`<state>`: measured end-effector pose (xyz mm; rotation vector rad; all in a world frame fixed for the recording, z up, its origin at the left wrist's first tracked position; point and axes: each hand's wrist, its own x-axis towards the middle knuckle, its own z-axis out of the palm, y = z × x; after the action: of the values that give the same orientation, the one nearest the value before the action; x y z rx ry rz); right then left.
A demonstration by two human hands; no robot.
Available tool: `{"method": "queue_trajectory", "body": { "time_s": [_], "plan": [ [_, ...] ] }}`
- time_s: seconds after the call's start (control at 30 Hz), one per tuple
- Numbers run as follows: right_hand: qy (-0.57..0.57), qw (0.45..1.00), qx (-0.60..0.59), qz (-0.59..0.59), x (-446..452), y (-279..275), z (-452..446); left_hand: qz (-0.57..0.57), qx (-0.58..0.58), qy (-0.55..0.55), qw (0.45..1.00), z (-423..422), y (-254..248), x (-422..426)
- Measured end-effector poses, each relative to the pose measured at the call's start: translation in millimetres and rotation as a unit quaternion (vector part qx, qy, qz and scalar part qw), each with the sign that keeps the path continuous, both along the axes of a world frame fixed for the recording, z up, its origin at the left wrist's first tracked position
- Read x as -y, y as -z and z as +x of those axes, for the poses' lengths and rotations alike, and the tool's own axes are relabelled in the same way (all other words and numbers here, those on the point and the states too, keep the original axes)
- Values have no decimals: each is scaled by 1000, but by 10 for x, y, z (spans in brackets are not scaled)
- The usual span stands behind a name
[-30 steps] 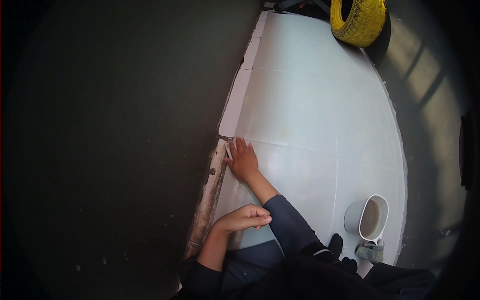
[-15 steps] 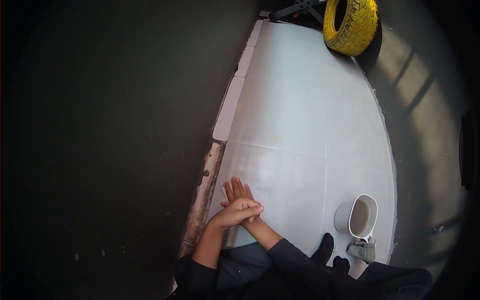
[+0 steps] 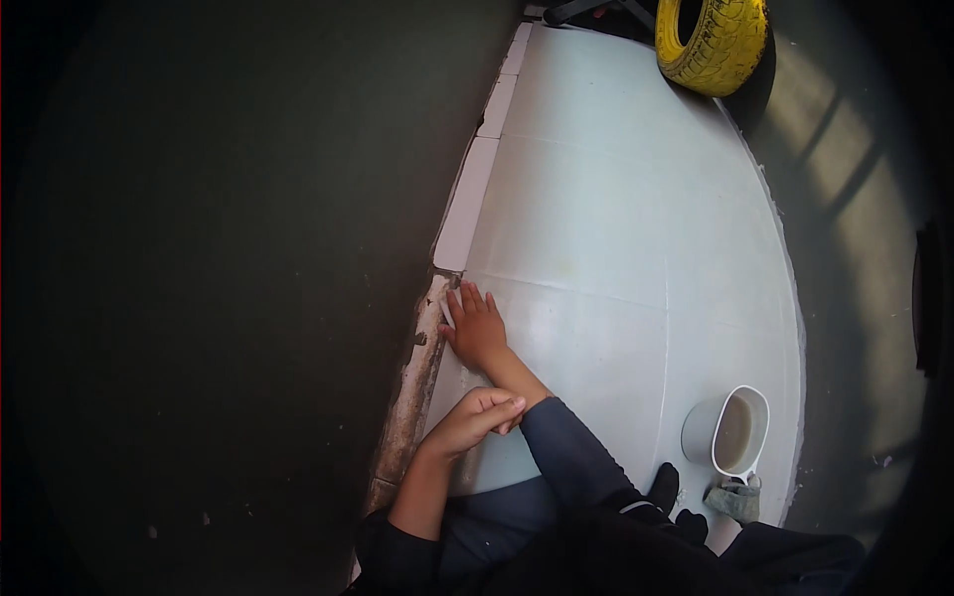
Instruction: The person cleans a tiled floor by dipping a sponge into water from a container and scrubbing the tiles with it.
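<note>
White tiles (image 3: 586, 348) beneath the right hand (image 3: 479, 333), farther forward than before

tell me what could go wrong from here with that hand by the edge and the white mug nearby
The right hand lies spread on the tiles, its thumb close to the chipped edging; a slip sideways might scrape it on the rough surface.

The white mug of cloudy liquid stands near a dark-clad foot; a shift of the leg could tip it and leave the tiles slippery.
</note>
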<state>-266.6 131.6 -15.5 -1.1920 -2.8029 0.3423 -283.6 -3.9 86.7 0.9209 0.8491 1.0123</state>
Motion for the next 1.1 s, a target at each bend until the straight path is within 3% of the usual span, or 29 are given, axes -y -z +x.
{"method": "queue_trajectory", "body": {
  "time_s": [0.2, 0.47, 0.53, 0.57, 0.63, 0.7, 0.93, 1.1],
  "plan": [
    [23, 999, 38, -20, -219, -49, -148, -7, -5, 0, 1000, -47, 53, -47],
    [32, 999, 22, 22, 729, 130, 375, 9, -63, 22, 998, 10, -10, -27],
    [62, 983, -125, 121, 1064, 551, 557, 24, -87, 9, 996, 34, -37, 1],
    [61, 983, -125, 121, 1191, 525, 642, 16, -91, 14, 996, 40, -39, 14],
    [78, 986, -130, -63, 1390, 429, 813, 6, -93, 20, 995, 47, -32, 32],
    [72, 988, -114, -73, 1428, 226, 891, 17, -107, 32, 994, 64, -10, 52],
    [41, 999, 22, -19, 721, 16, 451, 5, -82, 45, 996, 53, -70, 4],
    [54, 997, 38, 29, -75, 28, -46, -14, -53, 36, 998, 27, -1, -32]
  ]
}}
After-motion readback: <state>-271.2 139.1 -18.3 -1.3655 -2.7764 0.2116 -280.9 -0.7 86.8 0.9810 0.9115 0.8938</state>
